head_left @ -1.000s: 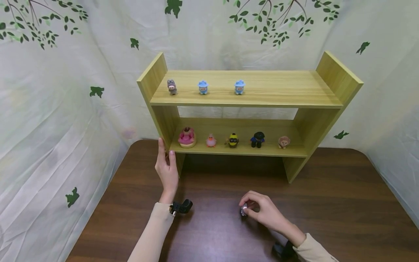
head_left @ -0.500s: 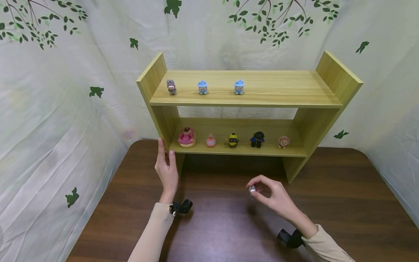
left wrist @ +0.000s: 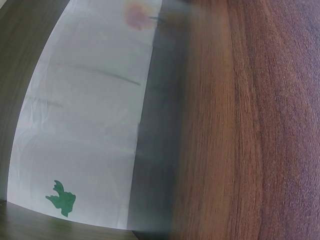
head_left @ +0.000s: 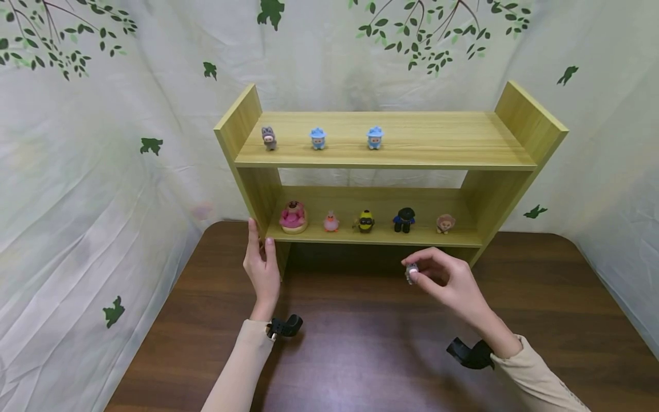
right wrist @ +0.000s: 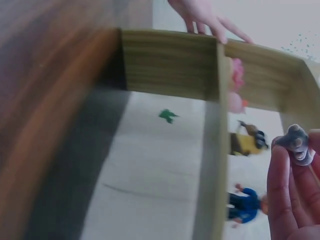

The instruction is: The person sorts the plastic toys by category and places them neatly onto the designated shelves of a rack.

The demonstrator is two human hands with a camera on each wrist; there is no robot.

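Observation:
My right hand (head_left: 453,286) pinches a small grey eared figurine (head_left: 411,273) between thumb and fingertips, in the air in front of the lower part of a wooden shelf (head_left: 386,165). In the right wrist view the grey figurine (right wrist: 297,144) shows at the fingertips. My left hand (head_left: 264,277) rests with straight fingers against the shelf's left side panel. A similar grey figurine (head_left: 269,138) stands on the upper board at left, then two blue-hatted figurines (head_left: 318,138). Along the lower board stand a pink bear (head_left: 293,218), a pink duck-like figure (head_left: 331,222) and others.
Further right on the lower board are a yellow-and-black figurine (head_left: 365,221), a dark blue-and-black figurine (head_left: 404,220) and a small brownish-pink one (head_left: 445,223). The shelf stands on a dark wooden table (head_left: 350,355), with a leaf-printed white cloth (head_left: 154,103) behind.
My right hand has lifted the grey figurine off the table and carried it up and rightward, toward the shelf. The left hand has stayed at the side panel.

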